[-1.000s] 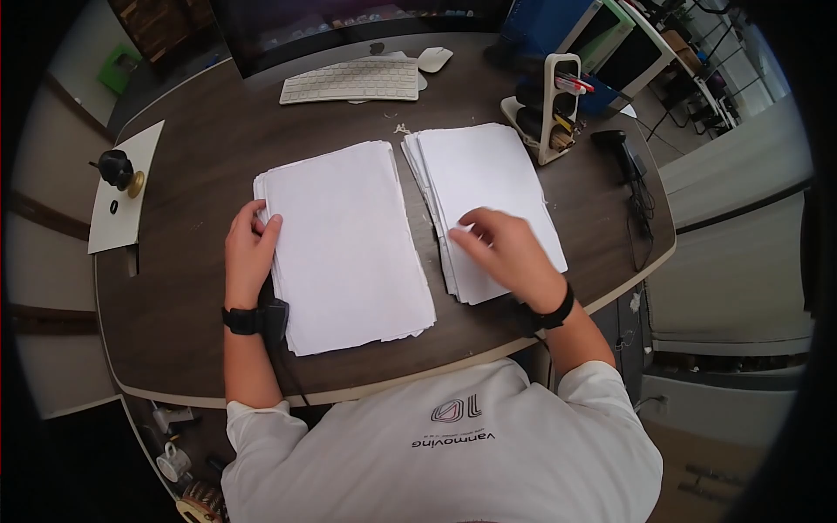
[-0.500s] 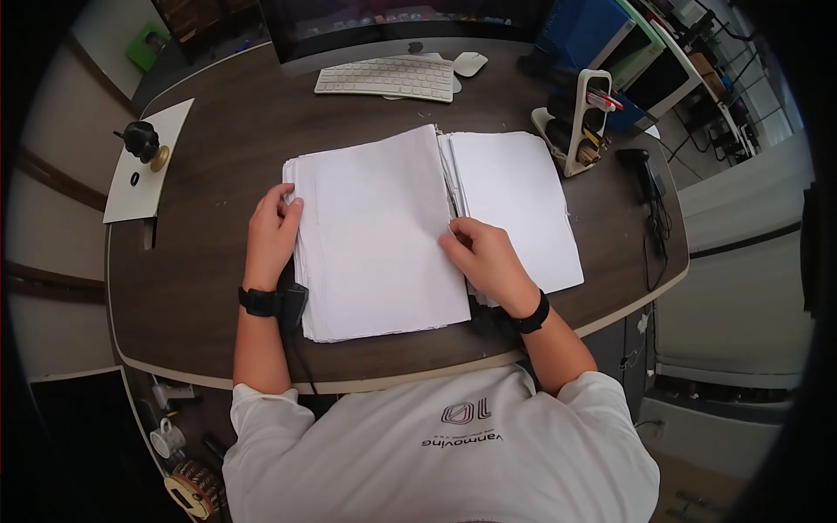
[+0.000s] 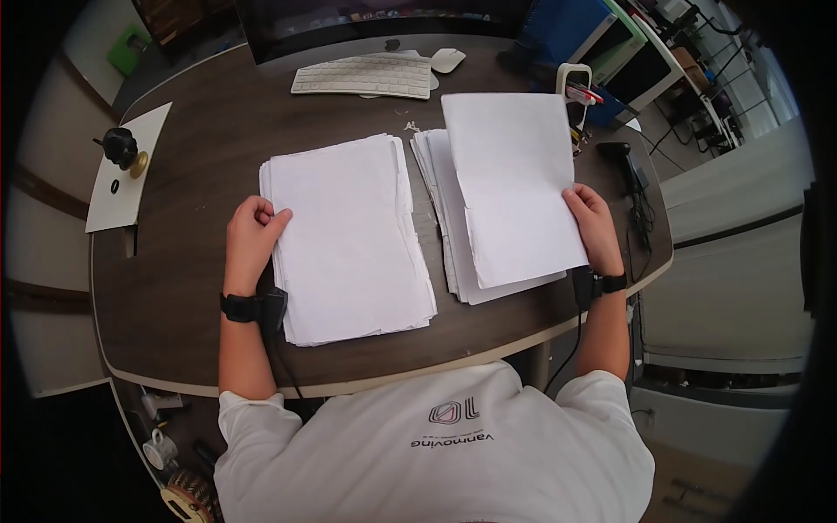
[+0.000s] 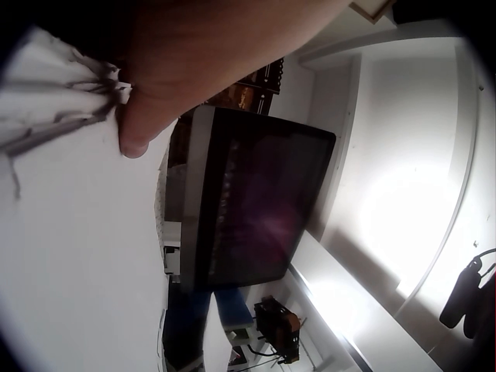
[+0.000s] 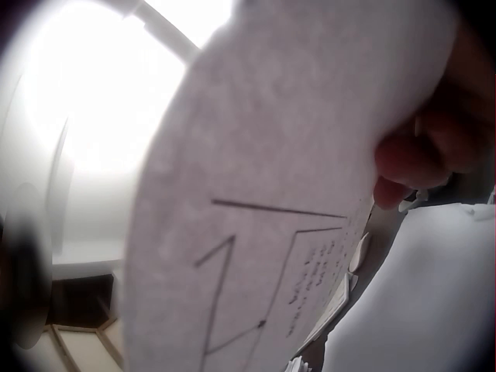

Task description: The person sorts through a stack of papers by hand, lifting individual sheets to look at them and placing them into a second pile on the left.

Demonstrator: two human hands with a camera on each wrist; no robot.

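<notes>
Two stacks of white paper lie side by side on the desk. At the left edge of the left paper stack, my left hand grips with curled fingers, thumb on top; the left wrist view shows the thumb by ragged page edges. My right hand pinches the right edge of a sheet of paper. This sheet stands tilted over the right paper stack and covers most of it. Drawn lines and small writing show on the sheet's face in the right wrist view.
A keyboard and a mouse lie beyond the stacks, before a monitor. A pen holder stands behind the lifted sheet. At the right lies a black corded device; at the left, a small black figurine on a white board.
My right hand took the top sheet at the left stack's right edge and carried it right, over the right stack. My left hand has stayed at the left stack's edge.
</notes>
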